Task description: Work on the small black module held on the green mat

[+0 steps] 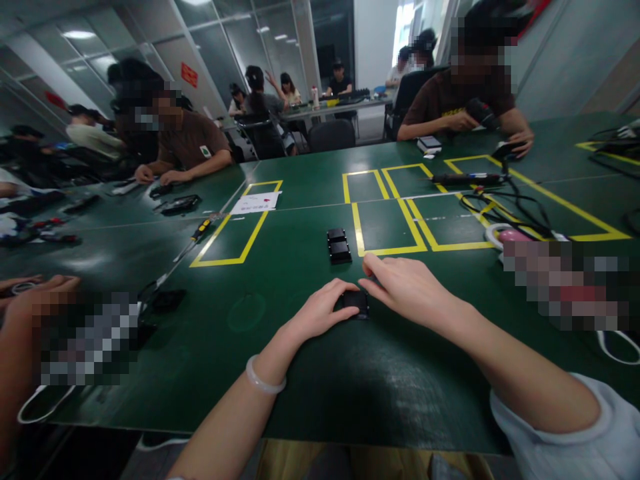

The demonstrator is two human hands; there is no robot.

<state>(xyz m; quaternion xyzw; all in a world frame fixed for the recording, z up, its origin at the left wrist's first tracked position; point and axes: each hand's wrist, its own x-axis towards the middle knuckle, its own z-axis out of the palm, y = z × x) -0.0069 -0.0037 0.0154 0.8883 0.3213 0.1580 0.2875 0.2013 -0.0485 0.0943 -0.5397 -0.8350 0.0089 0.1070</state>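
Observation:
A small flat black square piece [357, 307] lies on the green table in front of me. My left hand [320, 307], with a pale bangle on its wrist, holds the piece by its left side between thumb and fingers. Over the piece's upper right corner is my right hand [407, 287], its fingers curled towards the thumb; what they pinch, if anything, is hidden. Just beyond both hands sits a black two-part block [339, 246], untouched.
Yellow tape outlines [393, 252] mark the green table [300, 393]. At right are a black electric screwdriver [467, 179] and tangled cables [530, 207]. A yellow-black screwdriver [203, 230] and white paper [256, 203] lie to the left. A co-worker's hand [43, 297] is at far left; others sit opposite.

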